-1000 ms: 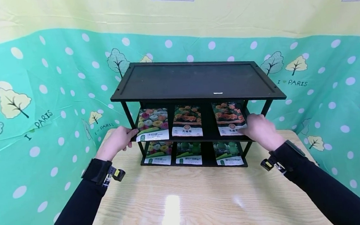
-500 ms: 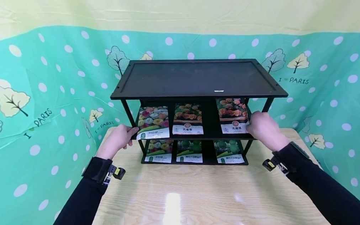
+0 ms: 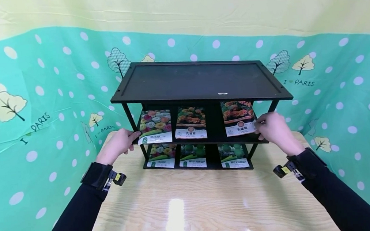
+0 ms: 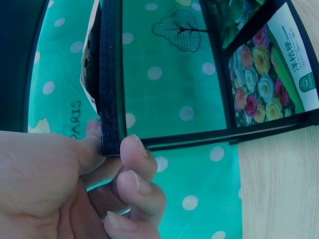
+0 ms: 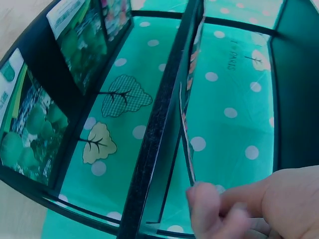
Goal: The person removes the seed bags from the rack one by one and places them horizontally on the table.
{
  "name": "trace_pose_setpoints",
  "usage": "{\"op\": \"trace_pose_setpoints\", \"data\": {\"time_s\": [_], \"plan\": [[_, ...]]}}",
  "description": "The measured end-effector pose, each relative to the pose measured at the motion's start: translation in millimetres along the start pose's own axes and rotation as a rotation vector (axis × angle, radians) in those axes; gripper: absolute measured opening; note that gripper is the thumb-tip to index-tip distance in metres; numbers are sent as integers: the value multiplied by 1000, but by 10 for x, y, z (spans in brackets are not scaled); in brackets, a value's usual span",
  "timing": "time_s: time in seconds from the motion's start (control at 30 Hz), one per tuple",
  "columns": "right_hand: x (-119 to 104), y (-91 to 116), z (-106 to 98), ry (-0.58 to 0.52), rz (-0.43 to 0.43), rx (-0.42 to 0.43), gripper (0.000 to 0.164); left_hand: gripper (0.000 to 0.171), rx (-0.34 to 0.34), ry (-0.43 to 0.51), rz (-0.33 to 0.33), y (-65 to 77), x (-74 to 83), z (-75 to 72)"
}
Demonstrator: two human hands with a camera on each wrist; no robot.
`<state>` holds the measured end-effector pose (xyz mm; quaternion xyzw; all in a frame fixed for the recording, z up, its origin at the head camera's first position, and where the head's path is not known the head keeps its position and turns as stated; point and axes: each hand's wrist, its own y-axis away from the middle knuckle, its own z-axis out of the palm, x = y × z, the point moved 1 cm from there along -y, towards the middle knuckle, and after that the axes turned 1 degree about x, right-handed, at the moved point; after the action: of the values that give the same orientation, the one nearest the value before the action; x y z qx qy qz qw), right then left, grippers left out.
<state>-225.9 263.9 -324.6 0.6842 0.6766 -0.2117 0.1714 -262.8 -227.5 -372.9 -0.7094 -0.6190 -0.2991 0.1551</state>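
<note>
A black rack (image 3: pixel 198 79) with a flat top and two lower shelves stands on the table. My left hand (image 3: pixel 118 145) grips the left front corner of the middle shelf (image 4: pixel 110 79), thumb on one side and fingers on the other. At the right end of that shelf, my right hand (image 3: pixel 273 129) pinches the right edge of an orange-flower seed packet (image 3: pixel 239 118). That packet's held end is raised from the shelf in the right wrist view. Another orange-flower packet (image 3: pixel 190 123) lies mid-shelf, and a multicoloured-flower packet (image 3: pixel 155 127) lies at the left.
On the bottom shelf are a multicoloured-flower packet (image 3: pixel 161 156) and two green vegetable packets, one in the middle (image 3: pixel 192 156) and one at the right (image 3: pixel 233 156). The wooden table (image 3: pixel 192 203) extends in front. A patterned curtain (image 3: pixel 39 106) surrounds the back and sides.
The right-hand packet on the middle shelf has shifted rightward from a second ago. My right hand has drawn back to the packet's outer edge. My left hand stays on the shelf corner.
</note>
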Motion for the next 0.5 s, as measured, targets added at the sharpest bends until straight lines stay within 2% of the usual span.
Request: {"op": "trace_pose_setpoints", "data": {"time_s": [0.37,0.5], "plan": [[9,58,-37,-111,-32,150,25,45,4,-13,7,-30,0,3],[10,90,-72,-139,-31,162,27,47,4,-39,-13,-37,14,-5]]}}
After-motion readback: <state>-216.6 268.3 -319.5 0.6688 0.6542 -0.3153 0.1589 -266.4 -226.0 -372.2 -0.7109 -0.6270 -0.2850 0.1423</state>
